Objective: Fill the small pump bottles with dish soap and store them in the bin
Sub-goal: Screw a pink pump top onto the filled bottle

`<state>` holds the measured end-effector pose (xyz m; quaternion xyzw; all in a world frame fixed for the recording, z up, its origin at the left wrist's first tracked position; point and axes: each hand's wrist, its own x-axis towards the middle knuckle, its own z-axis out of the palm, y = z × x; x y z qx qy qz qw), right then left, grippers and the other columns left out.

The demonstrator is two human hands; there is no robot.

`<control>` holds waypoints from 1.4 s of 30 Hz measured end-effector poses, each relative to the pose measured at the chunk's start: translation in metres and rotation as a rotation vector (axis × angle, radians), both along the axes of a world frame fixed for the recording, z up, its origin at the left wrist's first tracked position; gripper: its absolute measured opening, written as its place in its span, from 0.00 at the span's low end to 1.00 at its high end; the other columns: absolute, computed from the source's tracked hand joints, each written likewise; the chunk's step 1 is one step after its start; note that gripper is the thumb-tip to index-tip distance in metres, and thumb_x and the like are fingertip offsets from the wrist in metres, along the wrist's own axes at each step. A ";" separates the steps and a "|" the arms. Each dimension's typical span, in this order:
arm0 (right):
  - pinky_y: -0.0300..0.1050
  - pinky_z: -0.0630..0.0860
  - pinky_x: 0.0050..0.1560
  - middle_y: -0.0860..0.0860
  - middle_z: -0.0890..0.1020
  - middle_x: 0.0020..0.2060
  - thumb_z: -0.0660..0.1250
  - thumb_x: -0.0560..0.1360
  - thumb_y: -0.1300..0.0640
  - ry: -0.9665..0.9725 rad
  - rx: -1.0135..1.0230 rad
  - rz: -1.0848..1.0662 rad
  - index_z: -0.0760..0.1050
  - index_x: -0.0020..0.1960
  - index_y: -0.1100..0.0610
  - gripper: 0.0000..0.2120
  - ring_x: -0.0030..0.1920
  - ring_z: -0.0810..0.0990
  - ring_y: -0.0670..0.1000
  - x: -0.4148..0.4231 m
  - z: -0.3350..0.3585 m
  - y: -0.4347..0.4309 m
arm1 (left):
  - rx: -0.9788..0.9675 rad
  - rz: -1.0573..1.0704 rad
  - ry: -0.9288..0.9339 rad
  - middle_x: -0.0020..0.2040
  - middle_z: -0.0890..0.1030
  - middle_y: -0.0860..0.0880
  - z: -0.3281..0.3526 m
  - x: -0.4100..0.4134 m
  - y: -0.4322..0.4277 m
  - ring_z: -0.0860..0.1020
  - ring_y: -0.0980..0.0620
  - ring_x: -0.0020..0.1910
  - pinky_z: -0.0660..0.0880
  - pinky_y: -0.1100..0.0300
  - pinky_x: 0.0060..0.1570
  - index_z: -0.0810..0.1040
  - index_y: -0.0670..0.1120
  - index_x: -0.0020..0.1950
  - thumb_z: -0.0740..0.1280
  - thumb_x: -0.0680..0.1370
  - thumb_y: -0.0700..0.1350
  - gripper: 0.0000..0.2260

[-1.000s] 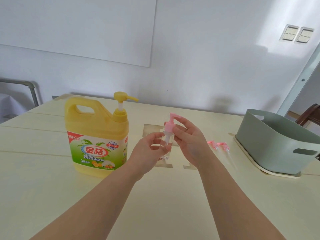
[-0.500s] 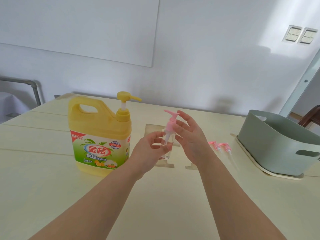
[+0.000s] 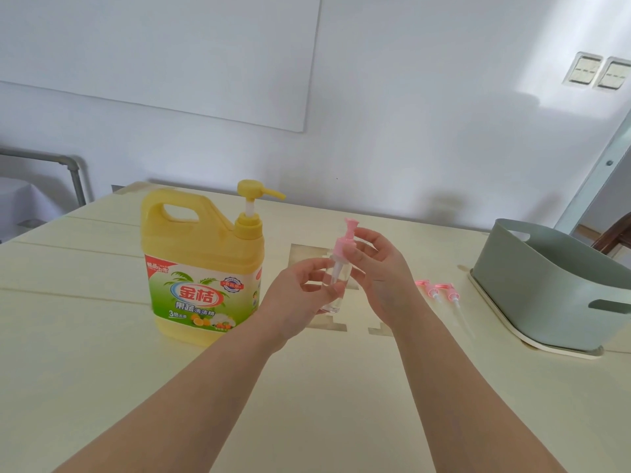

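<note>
A small clear pump bottle (image 3: 338,279) with a pink pump head (image 3: 346,238) is held upright above the middle of the table. My left hand (image 3: 300,298) grips its clear body from the left. My right hand (image 3: 379,268) pinches the pink collar with thumb and fingertips, the other fingers spread. A large yellow dish soap jug (image 3: 201,268) with a yellow pump stands to the left. Two loose pink pump heads (image 3: 440,291) with long tubes lie on the table to the right. A grey-green bin (image 3: 546,295) stands at the far right.
The pale yellow table (image 3: 102,353) has a rectangular cut-out pattern (image 3: 304,250) behind the hands. The bin sits on a cream lid or tray (image 3: 532,346). A white wall with a board runs behind; a chair (image 3: 614,233) shows beyond the bin.
The pink pump head has turned in my right hand: its nozzle pointed right, then left, and now faces away. My left hand keeps hold of the bottle.
</note>
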<state>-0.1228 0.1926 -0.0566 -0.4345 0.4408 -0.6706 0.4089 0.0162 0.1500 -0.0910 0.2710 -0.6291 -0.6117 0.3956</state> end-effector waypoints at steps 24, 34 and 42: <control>0.31 0.76 0.44 0.53 0.85 0.41 0.73 0.71 0.63 0.110 -0.002 -0.206 0.82 0.48 0.63 0.07 0.42 0.83 0.45 0.008 -0.004 -0.002 | -0.190 0.270 -0.216 0.47 0.82 0.54 -0.001 -0.004 0.008 0.79 0.54 0.47 0.77 0.59 0.49 0.75 0.52 0.60 0.72 0.73 0.48 0.16; 0.55 0.74 0.58 0.54 0.81 0.59 0.61 0.76 0.49 0.023 0.031 0.202 0.79 0.56 0.63 0.20 0.61 0.77 0.53 0.001 0.000 0.004 | 0.235 -0.326 0.097 0.49 0.80 0.45 0.016 0.013 0.008 0.78 0.49 0.48 0.78 0.53 0.50 0.78 0.44 0.60 0.69 0.70 0.47 0.19; 0.42 0.77 0.48 0.49 0.84 0.42 0.68 0.74 0.50 0.145 0.034 0.016 0.82 0.48 0.60 0.13 0.45 0.82 0.46 0.008 0.001 0.005 | 0.077 -0.099 0.030 0.45 0.83 0.50 0.015 0.007 0.013 0.80 0.54 0.47 0.80 0.58 0.46 0.78 0.47 0.61 0.69 0.75 0.43 0.14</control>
